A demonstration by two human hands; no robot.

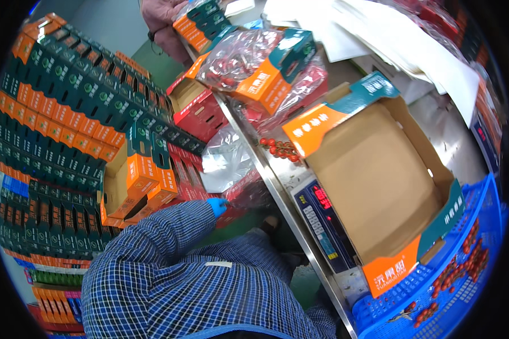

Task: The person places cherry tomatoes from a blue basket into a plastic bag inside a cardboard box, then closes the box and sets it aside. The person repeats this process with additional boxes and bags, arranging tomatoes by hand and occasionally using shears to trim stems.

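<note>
My left hand (217, 207), in a blue glove, reaches out from a checked sleeve. Its fingertips are at the lower edge of clear plastic bags (227, 148) lying on red cartons beside the table; whether they grip the film, I cannot tell. My right hand is out of view. Before me an orange-and-green cardboard tray (377, 182), with nothing in it, sits over a digital scale (324, 229) with a lit red display. A small bunch of cherry tomatoes (280, 149) lies on the metal table against the tray's far left corner.
A blue plastic crate (390, 311) holding cherry tomatoes stands at the lower right. Farther back are a plastic-lined carton (275, 80) and white paper sheets (377, 38). Stacked cartons (80, 89) rise at left, near open trays (131, 182). Another person (163, 21) stands beyond.
</note>
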